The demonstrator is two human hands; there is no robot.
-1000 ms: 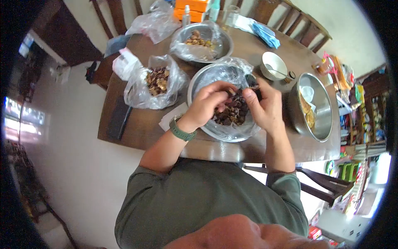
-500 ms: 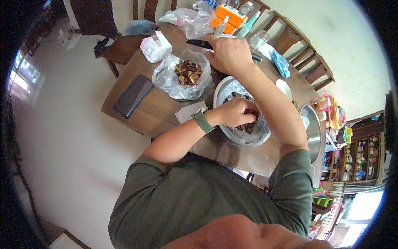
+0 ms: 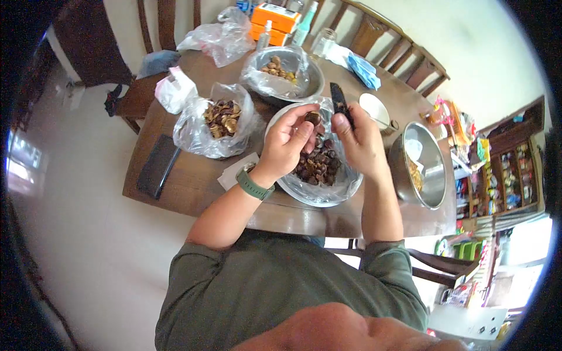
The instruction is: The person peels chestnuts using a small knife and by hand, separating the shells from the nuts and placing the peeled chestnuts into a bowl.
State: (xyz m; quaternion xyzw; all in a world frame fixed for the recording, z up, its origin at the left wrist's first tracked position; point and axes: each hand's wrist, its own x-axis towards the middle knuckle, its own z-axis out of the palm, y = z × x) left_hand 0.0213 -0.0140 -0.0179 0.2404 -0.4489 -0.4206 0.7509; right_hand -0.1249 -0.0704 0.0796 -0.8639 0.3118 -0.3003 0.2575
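My left hand (image 3: 287, 141) pinches a brown chestnut (image 3: 312, 119) between thumb and fingertips. In my right hand (image 3: 364, 140) is a knife (image 3: 338, 99) with a dark blade pointing up and away, close beside the chestnut. Both hands are above a white basin (image 3: 281, 186) lined with a clear plastic bag, where many dark brown chestnuts (image 3: 319, 165) lie. Behind it stands a metal bowl (image 3: 317, 82), also bag-lined, holding lighter, peeled-looking chestnuts (image 3: 278, 69). To the left, an open plastic bag (image 3: 196, 133) contains brown shell pieces (image 3: 222, 119).
A dark flat tablet or phone (image 3: 158, 168) lies at the table's left edge. Right of the basin are a white bowl (image 3: 373, 108) and a steel bowl (image 3: 436, 187). Orange boxes (image 3: 274, 20), a spray bottle (image 3: 304, 24), a glass jar (image 3: 324, 42) and a blue cloth (image 3: 364, 71) stand behind.
My left hand has risen out of the basin with a chestnut. My right hand has drawn back from the far side with the knife, uncovering the metal bowl. The view has shifted.
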